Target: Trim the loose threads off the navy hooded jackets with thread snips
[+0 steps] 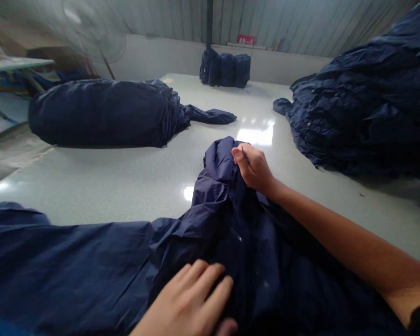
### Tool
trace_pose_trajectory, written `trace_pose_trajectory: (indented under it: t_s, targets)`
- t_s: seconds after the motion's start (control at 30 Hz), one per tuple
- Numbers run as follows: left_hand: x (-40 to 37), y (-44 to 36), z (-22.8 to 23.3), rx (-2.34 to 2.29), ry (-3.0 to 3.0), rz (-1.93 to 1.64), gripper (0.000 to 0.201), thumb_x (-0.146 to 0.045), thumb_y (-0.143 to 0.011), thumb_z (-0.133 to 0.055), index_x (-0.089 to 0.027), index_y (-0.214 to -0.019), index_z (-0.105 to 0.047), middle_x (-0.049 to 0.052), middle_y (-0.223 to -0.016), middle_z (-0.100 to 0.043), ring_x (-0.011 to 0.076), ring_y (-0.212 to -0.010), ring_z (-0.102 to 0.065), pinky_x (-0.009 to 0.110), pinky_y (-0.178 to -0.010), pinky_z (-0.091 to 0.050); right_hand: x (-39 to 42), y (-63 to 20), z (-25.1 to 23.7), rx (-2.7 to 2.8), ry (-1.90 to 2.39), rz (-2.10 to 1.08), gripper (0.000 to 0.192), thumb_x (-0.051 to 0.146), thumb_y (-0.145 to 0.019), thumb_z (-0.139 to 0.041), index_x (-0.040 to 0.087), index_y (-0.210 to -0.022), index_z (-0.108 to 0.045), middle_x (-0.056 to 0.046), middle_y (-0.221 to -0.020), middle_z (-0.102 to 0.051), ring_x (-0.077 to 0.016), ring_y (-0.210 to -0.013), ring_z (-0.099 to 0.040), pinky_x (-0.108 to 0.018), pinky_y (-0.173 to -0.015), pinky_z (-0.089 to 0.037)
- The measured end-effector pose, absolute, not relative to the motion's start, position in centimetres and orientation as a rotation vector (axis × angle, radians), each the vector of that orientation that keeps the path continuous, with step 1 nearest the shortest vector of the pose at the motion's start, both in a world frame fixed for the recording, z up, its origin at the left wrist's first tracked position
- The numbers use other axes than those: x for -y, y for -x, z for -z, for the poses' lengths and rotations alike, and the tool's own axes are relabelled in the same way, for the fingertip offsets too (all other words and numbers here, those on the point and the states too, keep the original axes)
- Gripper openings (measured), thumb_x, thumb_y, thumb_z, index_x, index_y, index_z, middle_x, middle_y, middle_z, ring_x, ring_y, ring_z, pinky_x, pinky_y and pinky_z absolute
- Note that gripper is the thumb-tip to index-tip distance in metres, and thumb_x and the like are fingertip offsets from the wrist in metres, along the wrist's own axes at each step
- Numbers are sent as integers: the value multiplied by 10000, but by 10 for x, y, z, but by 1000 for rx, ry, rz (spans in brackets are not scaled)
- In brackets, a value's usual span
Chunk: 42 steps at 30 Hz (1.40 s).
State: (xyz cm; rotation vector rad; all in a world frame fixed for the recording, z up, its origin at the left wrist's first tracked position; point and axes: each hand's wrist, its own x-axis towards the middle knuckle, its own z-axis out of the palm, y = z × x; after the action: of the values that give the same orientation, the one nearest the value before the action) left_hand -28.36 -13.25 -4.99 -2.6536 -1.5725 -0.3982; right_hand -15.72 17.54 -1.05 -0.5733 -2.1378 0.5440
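Note:
A dark navy garment (91, 261) lies spread across the near part of a pale glossy table (119, 182). My right hand (254, 168) reaches forward and is closed on a bunched fold of this garment at its far end, lifting it into a small peak. My left hand (192, 298) rests flat on the cloth near the front edge, fingers together and pointing right, pressing the fabric down. A thin item seems to stick out of my right fist, too small to identify.
A long tied bundle of navy cloth (101, 112) lies at the left. A tall heap of navy garments (367, 112) fills the right side. A smaller folded stack (226, 69) stands at the far edge by the corrugated wall. A fan (91, 28) stands back left.

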Motion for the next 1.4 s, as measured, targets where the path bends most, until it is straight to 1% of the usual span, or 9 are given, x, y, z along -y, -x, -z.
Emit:
trace_pose_trajectory:
  t_s: [0.1,0.2,0.4,0.53,0.67,0.77,0.87,1.13,1.4]
  targets:
    - [100,320,43,1869,2384,276,496,-411,-1077,-518,-235,-1537,-580,140,-1498,-649,358,-1239,-624,507,-1024,-539,-144,134,42,2290,590,-614,463,485,-1145,-297,264,-779,-473,-21,-752,-527,-202,-721,-537,-365,-761,-424]
    - [81,360,44,2107,2089,-21,493,-448,-1076,-505,-165,-1452,-652,201,-1363,-684,376,-1088,-656,503,-893,-567,-135,116,64,2440,630,-660,407,464,-1105,-411,256,-765,-493,-37,-766,-564,-214,-734,-563,-359,-744,-429]
    - [76,352,22,2001,2067,10,391,-335,-1085,-417,-156,-911,-717,130,-883,-654,300,-835,-618,445,-767,-564,-131,78,68,2552,862,-699,299,342,-1102,-419,199,-973,-649,-147,-1037,-725,-283,-972,-675,-384,-867,-466]
    - [51,311,15,1643,2490,294,262,-262,-1098,-450,-161,-1028,-681,100,-990,-647,251,-914,-631,388,-805,-590,-125,63,44,2646,935,-853,343,374,-1088,-467,198,-859,-653,-70,-781,-699,-211,-705,-665,-318,-682,-475]
    - [27,297,12,1570,2519,235,107,-228,-1036,-591,-153,-1057,-663,88,-992,-627,256,-902,-635,388,-757,-607,-122,73,25,2358,1086,-1223,390,475,-1090,-449,183,-955,-669,40,-624,-562,-113,-428,-463,-269,-470,-354]
    - [9,304,9,1538,2536,189,233,-175,-941,-716,-158,-1167,-662,122,-1151,-627,272,-985,-654,363,-735,-603,-120,87,29,2268,1004,-1427,354,493,-971,-672,167,-833,-677,48,-626,-532,-97,-517,-451,-253,-516,-334]
    - [-10,312,15,1562,2614,280,101,-165,-983,-641,-170,-1074,-684,136,-1253,-624,253,-1019,-675,322,-717,-578,-120,94,43,2306,932,-1453,299,407,-892,-761,152,-758,-683,42,-639,-532,-101,-590,-445,-251,-547,-315]
    - [-23,317,50,2067,2632,972,139,-260,-1055,-535,-178,-1032,-645,24,-931,-723,172,-829,-696,300,-780,-524,-123,81,56,2004,930,-1676,234,376,-985,-625,184,-853,-626,76,-606,-435,-88,-472,-389,-238,-458,-291]
    - [-20,325,55,2159,2732,1183,109,-253,-1052,-518,-219,-1027,-619,13,-1014,-718,164,-926,-684,291,-830,-525,-136,66,54,2499,509,-1094,116,267,-1002,-644,156,-994,-677,-33,-843,-680,-148,-727,-597,-282,-672,-446]
